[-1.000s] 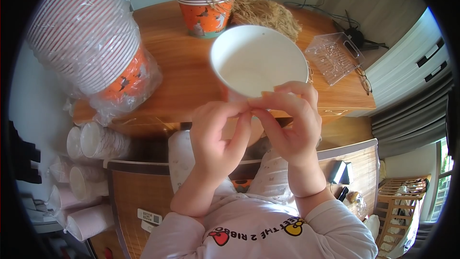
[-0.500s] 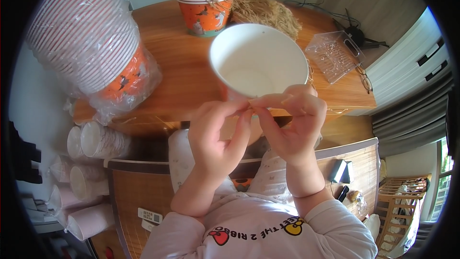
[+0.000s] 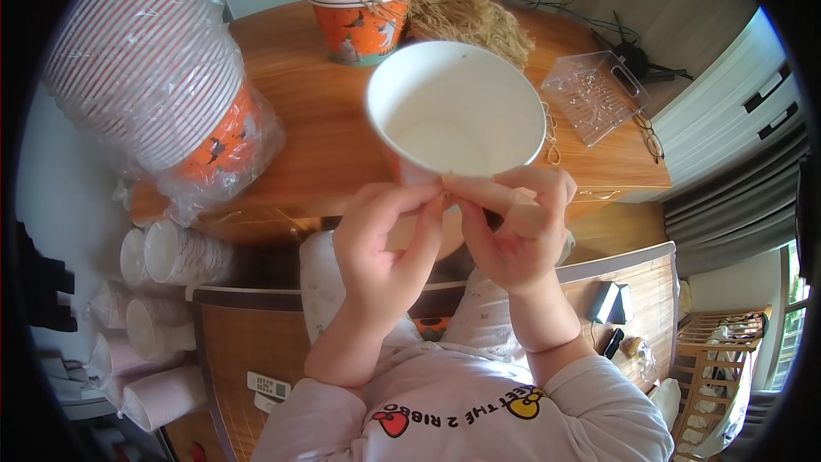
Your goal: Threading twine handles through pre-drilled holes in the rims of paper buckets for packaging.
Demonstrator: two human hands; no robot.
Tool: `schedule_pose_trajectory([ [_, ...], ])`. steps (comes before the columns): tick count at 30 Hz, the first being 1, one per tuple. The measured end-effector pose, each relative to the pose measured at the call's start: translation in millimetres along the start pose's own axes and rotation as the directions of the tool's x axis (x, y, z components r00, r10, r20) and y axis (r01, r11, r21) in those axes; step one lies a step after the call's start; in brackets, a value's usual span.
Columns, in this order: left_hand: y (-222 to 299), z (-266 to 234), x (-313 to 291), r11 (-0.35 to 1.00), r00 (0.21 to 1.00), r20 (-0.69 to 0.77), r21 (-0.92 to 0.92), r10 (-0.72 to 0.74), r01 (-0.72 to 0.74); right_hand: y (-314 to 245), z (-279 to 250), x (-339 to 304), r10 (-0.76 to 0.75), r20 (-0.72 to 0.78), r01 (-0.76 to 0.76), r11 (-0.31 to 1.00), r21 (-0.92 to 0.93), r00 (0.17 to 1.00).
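- Currently, find thumb and forefinger pinched together on the left hand (image 3: 380,239) and on the right hand (image 3: 517,235), with tips close together at the near rim of a white-lined bucket (image 3: 457,107). Treat as clamped on a tan strand (image 3: 446,198), mostly hidden by the fingertips.
- Locate the bucket at the near side of the wooden table (image 3: 308,120), mouth up and tilted slightly nearward. Support underneath: cannot tell.
- Guard against loss of the strand: possible from a slip on so thin an end.
- Guard against a bent or torn rim: possible from a hard pull against a paper-like wall.
- Guard against tipping: possible from uneven push, with no palm around the bucket.
- Guard against snagging: possible from the loose cord loop (image 3: 553,144) just right of the bucket.
- Inspect inside the bucket: note bare white wall and base.
- Far: note nested orange buckets (image 3: 359,26) with strands draped over the side, beside a tan fibre bundle (image 3: 475,26).
- Left: note a tall bucket stack (image 3: 154,68) inside clear wrap.
- Right: note a clear tray (image 3: 596,98); small contents or surface pattern, cannot tell.
- Near left: note nested white cups (image 3: 175,255).
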State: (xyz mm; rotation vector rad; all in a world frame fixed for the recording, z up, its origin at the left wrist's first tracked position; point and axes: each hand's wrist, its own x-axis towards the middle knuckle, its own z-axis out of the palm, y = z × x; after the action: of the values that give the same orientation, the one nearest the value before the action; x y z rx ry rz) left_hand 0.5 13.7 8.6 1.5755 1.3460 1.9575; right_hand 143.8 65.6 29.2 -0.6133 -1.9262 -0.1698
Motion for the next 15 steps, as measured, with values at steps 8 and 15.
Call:
schedule_pose_trajectory([
  [8, -0.3, 2.7, -1.6, 1.0, 1.0, -0.017, 0.026, 0.016, -0.015, -2.5, -0.5, 0.3, 0.017, -0.011, -0.017, 1.0, -0.006, 1.0],
  [15, 0.9, 4.2, -0.1, 0.981, 0.996, 0.002, 0.172, 0.09, -0.089, 2.1, 0.5, -0.9, 0.038, -0.015, -0.037, 0.998, 0.054, 0.999],
])
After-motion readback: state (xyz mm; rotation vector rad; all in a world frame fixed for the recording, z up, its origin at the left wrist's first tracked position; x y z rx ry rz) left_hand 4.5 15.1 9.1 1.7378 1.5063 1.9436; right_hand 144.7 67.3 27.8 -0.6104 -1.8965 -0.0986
